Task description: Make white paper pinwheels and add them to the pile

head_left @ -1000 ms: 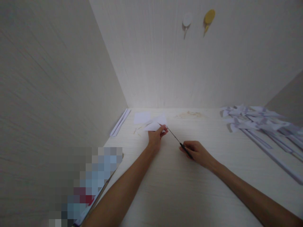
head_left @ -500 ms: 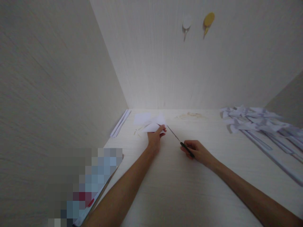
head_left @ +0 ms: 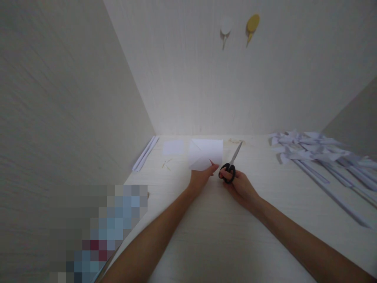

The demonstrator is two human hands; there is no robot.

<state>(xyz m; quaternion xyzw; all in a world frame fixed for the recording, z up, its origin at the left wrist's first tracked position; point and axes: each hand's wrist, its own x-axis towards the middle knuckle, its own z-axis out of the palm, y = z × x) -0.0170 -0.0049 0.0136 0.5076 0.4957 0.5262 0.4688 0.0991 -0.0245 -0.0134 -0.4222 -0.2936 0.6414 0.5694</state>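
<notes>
Left hand (head_left: 202,177) at frame centre, fingers pinching the lower edge of a white folded paper (head_left: 206,154) | right hand (head_left: 240,186) just right of it, fingers curled through the black handles of scissors (head_left: 231,167), blades pointing up-right | paper strips (head_left: 318,151) at right edge | hooks (head_left: 237,27) on wall, top centre

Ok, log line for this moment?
left hand: holds white paper | right hand: holds scissors, blades up | desk: paper pinwheels at right

matt white paper sheet (head_left: 206,154); scissors (head_left: 231,165) with black plastic handles, dull metal blades; pale matt wood-grain table (head_left: 224,236).
</notes>
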